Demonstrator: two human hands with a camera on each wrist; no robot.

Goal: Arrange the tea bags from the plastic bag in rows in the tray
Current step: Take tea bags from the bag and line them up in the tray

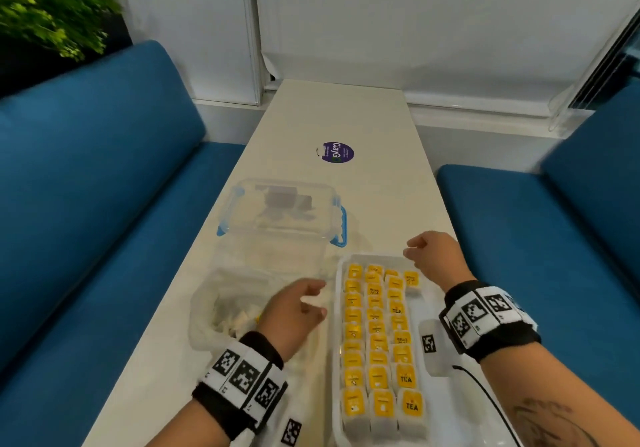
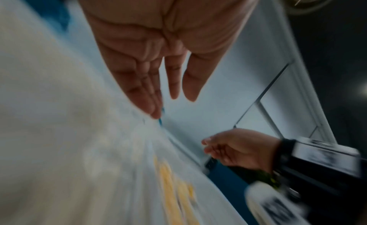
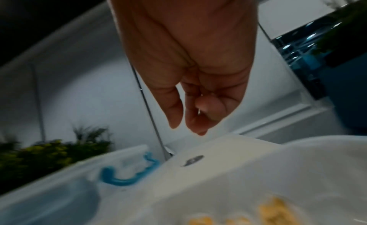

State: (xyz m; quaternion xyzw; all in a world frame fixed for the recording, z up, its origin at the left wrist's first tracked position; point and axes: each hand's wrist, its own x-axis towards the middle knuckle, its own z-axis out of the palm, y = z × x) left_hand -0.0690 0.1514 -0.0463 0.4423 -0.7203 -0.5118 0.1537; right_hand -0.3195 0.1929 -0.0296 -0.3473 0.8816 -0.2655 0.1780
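A white tray (image 1: 338, 328) lies on the table's near right. Yellow-labelled tea bags (image 1: 378, 342) fill it in three rows. Left of it sits a clear plastic bag (image 1: 211, 311) with pale tea bags inside. My left hand (image 1: 306, 302) hovers between bag and tray, and in the left wrist view my left hand (image 2: 174, 93) has straight fingers and holds nothing. My right hand (image 1: 424, 250) hangs over the tray's far right corner. The right wrist view shows my right hand (image 3: 190, 126) loosely curled and empty above the tray's rim (image 3: 258, 162).
A clear lidded box with blue latches (image 1: 280, 214) stands just beyond the bag. A purple round sticker (image 1: 337, 152) lies further up the table. A white marked device (image 1: 433, 346) with a black cable sits right of the tray. Blue sofas (image 1: 104, 204) flank the narrow table.
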